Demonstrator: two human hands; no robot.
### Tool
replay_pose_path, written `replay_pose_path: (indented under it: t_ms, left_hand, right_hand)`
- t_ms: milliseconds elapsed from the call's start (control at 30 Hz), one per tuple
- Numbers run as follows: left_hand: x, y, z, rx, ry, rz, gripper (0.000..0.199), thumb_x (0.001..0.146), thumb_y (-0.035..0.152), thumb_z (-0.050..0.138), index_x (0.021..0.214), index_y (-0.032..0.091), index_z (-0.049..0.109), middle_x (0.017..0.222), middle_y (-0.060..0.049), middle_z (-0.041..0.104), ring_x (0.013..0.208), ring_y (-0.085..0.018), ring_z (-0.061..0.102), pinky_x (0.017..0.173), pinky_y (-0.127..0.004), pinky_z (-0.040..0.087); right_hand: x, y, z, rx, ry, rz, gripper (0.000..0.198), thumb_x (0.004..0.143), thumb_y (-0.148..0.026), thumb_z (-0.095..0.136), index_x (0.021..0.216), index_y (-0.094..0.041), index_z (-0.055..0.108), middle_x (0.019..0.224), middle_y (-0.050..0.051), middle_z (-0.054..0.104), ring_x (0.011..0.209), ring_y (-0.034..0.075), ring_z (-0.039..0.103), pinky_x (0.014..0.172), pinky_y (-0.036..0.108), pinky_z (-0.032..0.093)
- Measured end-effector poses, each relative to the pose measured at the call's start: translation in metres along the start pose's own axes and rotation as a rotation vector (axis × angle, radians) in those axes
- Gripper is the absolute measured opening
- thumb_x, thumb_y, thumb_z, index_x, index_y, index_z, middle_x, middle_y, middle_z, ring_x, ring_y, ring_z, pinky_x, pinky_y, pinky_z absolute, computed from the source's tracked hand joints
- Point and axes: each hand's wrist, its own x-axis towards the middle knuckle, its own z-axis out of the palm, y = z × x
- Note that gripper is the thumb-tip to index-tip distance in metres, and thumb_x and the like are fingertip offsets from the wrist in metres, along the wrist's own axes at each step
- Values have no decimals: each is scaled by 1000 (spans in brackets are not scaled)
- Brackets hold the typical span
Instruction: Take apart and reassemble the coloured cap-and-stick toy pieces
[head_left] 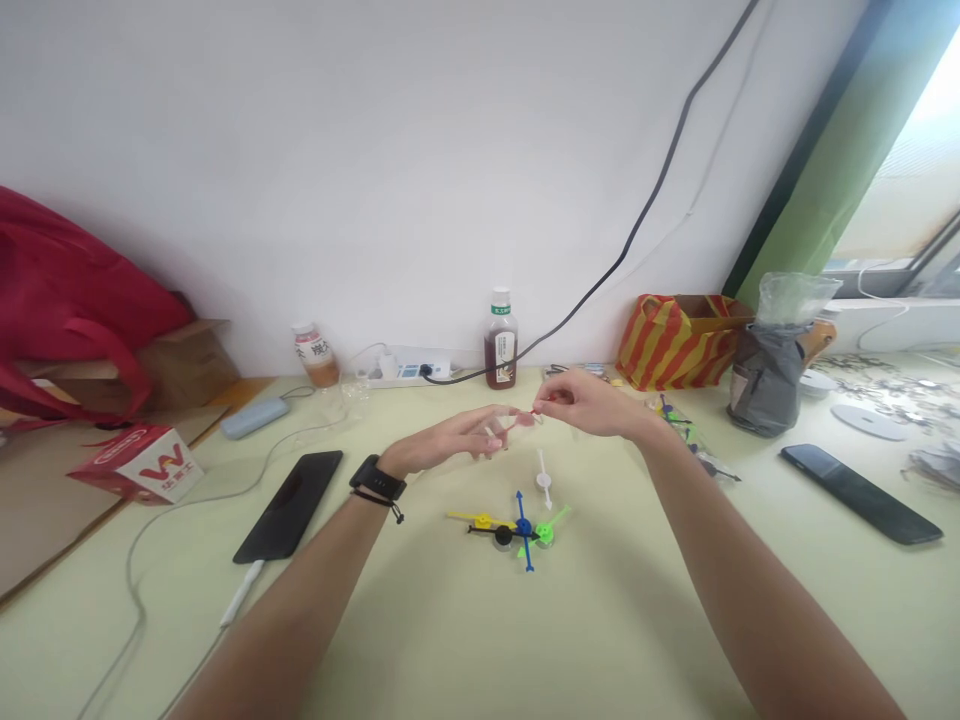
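Note:
Above the table, my right hand point(589, 402) is closed in a pinch on one end of a small red arrow spinner point(526, 419). My left hand point(454, 438) reaches in from the other side, its fingertips pinched on the same piece; motion blurs the details there. Just below the hands lies a white arrow spinner point(544, 482). Nearer to me is a cluster of spinners, partly overlapping: a yellow one point(482, 521), a black one point(504, 535), a blue one point(523, 527) and a green one point(546, 534).
Phones point(289, 506) point(860, 494) flank my arms. Along the wall are a tea bottle point(501, 345), a power strip point(409, 366) and a striped bag point(675, 342). More spinners point(686, 430) lie beyond my right forearm. A red-white box point(142, 465) sits left; a grey bag point(766, 385) stands right.

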Motion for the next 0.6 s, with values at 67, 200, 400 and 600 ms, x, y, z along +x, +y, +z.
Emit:
replay_pose_path:
  t_ms: [67, 200, 400, 600]
  left_hand:
    - [0, -1, 1, -31, -6, 13, 64, 92, 50, 57, 152, 30, 45, 120, -9, 63, 103, -25, 59, 89, -39, 48]
    - [-3, -4, -6, -28, 8, -36, 66, 93, 54, 55, 153, 32, 43, 120, -9, 63, 103, -25, 59, 87, -38, 48]
    - [-9, -13, -16, 1, 22, -140, 64, 96, 54, 51, 154, 30, 39, 118, -9, 64, 91, -21, 59, 69, -29, 45]
    - [-11, -14, -19, 9, 15, -160, 66, 94, 57, 51, 154, 31, 40, 119, -9, 64, 92, -21, 60, 65, -28, 43]
  right_hand:
    - [3, 0, 5, -23, 22, 0, 26, 91, -41, 55, 90, -19, 69, 64, -3, 47, 59, 13, 42, 53, 24, 32]
    - [7, 13, 11, 3, 152, 43, 30, 97, -44, 46, 94, -20, 64, 74, -1, 57, 65, 15, 48, 58, 25, 36]
    - [16, 48, 27, -45, -18, 97, 21, 87, -20, 54, 106, -18, 63, 71, -2, 58, 67, 15, 53, 62, 24, 38]
    - [20, 51, 48, -117, -264, 172, 33, 90, -15, 47, 117, -19, 66, 95, 7, 68, 87, 19, 61, 68, 25, 41]
